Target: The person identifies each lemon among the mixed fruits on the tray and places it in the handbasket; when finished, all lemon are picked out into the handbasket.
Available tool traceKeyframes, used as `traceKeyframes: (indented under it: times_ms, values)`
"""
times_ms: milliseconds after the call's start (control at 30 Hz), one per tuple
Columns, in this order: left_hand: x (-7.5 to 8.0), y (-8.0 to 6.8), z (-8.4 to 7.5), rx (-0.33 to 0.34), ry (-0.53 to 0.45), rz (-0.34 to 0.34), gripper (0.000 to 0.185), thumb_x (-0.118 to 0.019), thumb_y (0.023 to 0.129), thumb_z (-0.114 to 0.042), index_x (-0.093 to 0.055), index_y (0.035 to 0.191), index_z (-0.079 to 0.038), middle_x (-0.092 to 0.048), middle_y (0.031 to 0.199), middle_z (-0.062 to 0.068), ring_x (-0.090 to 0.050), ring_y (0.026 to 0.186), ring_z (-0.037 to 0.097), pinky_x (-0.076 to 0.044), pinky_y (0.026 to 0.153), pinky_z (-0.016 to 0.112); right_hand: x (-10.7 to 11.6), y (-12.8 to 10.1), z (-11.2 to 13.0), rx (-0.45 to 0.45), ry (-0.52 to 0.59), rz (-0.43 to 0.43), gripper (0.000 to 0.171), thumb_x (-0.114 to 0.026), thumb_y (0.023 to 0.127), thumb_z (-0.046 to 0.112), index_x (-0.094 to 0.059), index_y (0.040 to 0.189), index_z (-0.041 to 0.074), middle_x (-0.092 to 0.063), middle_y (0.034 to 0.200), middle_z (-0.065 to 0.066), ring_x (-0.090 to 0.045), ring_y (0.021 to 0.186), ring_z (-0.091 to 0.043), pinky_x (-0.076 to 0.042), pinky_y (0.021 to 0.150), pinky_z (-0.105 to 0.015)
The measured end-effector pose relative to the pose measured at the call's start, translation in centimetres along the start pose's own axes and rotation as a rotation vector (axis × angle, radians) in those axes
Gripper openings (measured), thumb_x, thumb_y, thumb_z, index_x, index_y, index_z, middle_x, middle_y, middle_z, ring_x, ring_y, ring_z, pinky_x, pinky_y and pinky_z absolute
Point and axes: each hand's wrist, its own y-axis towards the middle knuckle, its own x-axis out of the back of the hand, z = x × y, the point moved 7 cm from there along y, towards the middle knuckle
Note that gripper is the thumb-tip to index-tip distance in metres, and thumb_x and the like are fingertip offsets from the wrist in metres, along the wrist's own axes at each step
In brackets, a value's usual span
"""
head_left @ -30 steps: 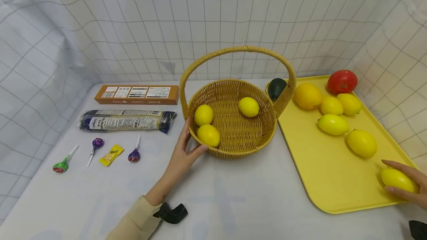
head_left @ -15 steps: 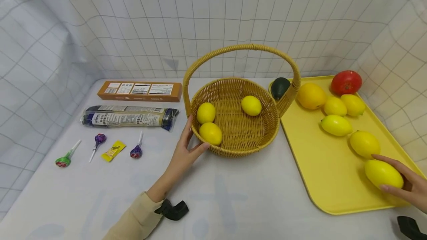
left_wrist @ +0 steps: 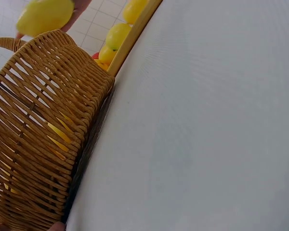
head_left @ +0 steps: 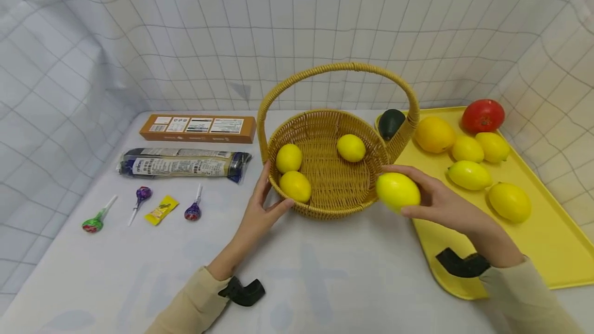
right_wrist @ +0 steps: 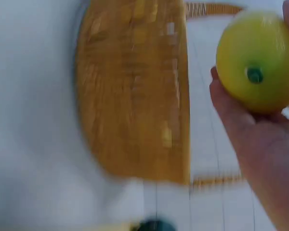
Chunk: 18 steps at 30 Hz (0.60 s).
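A round wicker basket (head_left: pixel 334 205) with a tall arched handle stands mid-table and holds three lemons (head_left: pixel 351 147). My left hand (head_left: pixel 262 209) rests against the basket's left wall, fingers straight along the rim and thumb touching its lower side. My right hand (head_left: pixel 433 201) grips a yellow lemon (head_left: pixel 397 191) just off the basket's right rim, above the table. In the right wrist view the lemon (right_wrist: pixel 257 60) lies in the fingers with the blurred basket (right_wrist: pixel 135 96) to its left. The left wrist view shows the basket wall (left_wrist: pixel 38 134) close up and the held lemon (left_wrist: pixel 44 14) above it.
A yellow tray (head_left: pixel 547 251) on the right carries several lemons (head_left: pixel 509 201), an orange (head_left: pixel 433 134), a tomato (head_left: pixel 482 115) and an avocado (head_left: pixel 391 122). On the left lie a brown box (head_left: pixel 198 128), a dark packet (head_left: pixel 183 164), three lollipops (head_left: pixel 141 196) and a yellow candy (head_left: pixel 160 209).
My right hand lifted the lemon off the tray's near corner and carried it left to the basket's right rim. My left hand stayed on the basket.
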Motion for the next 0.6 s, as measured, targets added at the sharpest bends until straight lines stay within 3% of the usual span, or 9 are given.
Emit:
traceKeyframes:
  times_ms: [100, 267, 400, 600]
  values:
    - [0.0, 0.0, 0.0, 0.001, -0.001, 0.001, 0.084, -0.064, 0.09, -0.011, -0.008, 0.152, -0.02, -0.003, 0.155, 0.0, -0.012, 0.138, 0.03, -0.038, 0.098, 0.042, -1.8, 4.1, 0.1, -0.117, -0.062, -0.001, 0.062, -0.06, 0.093, 0.013, -0.029, 0.147, 0.015, -0.035, 0.138, -0.013, -0.044, 0.109, -0.029, -0.044, 0.088, -0.038]
    - [-0.1, 0.0, -0.1, 0.0, -0.001, -0.003, 0.084, -0.064, 0.09, -0.012, -0.008, 0.152, -0.02, -0.004, 0.155, 0.001, -0.012, 0.138, 0.03, -0.038, 0.098, 0.044, -3.3, 9.0, -1.4, -0.286, -0.179, 0.015, 0.063, -0.058, 0.094, 0.034, -0.029, 0.146, 0.013, -0.038, 0.135, -0.014, -0.042, 0.112, -0.029, -0.036, 0.093, -0.046]
    - [-0.2, 0.0, 0.0, -0.003, 0.001, 0.005, 0.083, -0.063, 0.091, -0.01, -0.008, 0.152, -0.021, -0.003, 0.155, 0.001, -0.012, 0.138, 0.03, -0.037, 0.098, 0.045, -4.4, 10.5, -2.6, -0.342, -0.166, 0.101, 0.064, -0.056, 0.095, 0.034, -0.028, 0.147, 0.011, -0.038, 0.137, -0.013, -0.038, 0.117, -0.028, -0.033, 0.098, -0.047]
    - [-0.1, -0.1, -0.1, 0.007, 0.014, -0.003, 0.084, -0.063, 0.091, -0.007, -0.008, 0.152, -0.024, -0.005, 0.154, -0.004, -0.012, 0.138, 0.024, -0.038, 0.098, 0.038, -5.6, 11.2, -3.0, -0.335, -0.134, 0.201, 0.066, -0.057, 0.095, 0.03, -0.025, 0.148, 0.007, -0.034, 0.141, -0.015, -0.033, 0.125, -0.029, -0.026, 0.104, -0.048]
